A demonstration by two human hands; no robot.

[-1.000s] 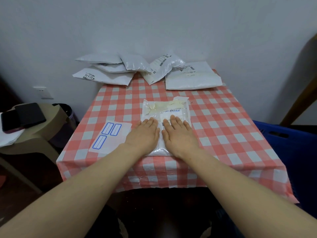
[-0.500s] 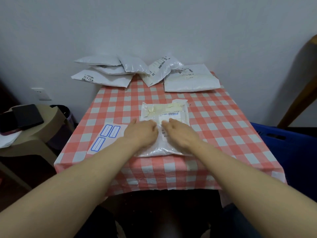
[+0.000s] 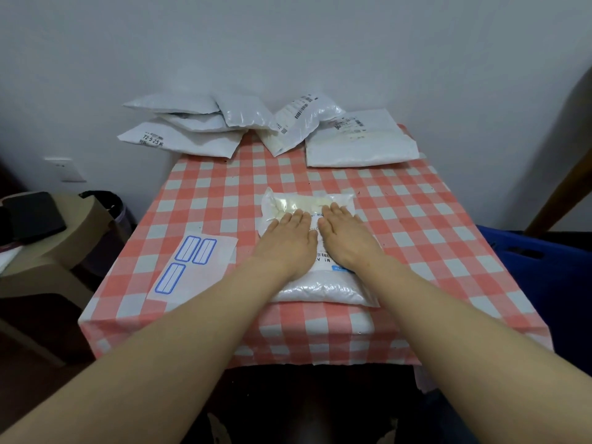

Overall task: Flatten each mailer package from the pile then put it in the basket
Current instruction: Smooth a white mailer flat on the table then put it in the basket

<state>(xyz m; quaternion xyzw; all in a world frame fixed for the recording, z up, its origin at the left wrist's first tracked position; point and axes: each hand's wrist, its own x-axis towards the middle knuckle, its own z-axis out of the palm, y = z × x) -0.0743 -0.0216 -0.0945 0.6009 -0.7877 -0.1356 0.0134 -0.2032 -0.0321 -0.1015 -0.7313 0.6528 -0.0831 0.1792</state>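
Farther forward now: left hand (image 3: 285, 241), right hand (image 3: 344, 238). Leftward, blue-framed white label sheet (image 3: 192, 264); beyond, white mailer pile (image 3: 198, 136); right, blue plastic basket (image 3: 544, 261). Beneath both flat, pressing palms: white plastic mailer (image 3: 323, 288).

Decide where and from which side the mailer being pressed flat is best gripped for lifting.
Probably the near edge of the mailer, pinched from the front: it lies flat on the tablecloth, and that puffy end sits uncovered nearest the person.
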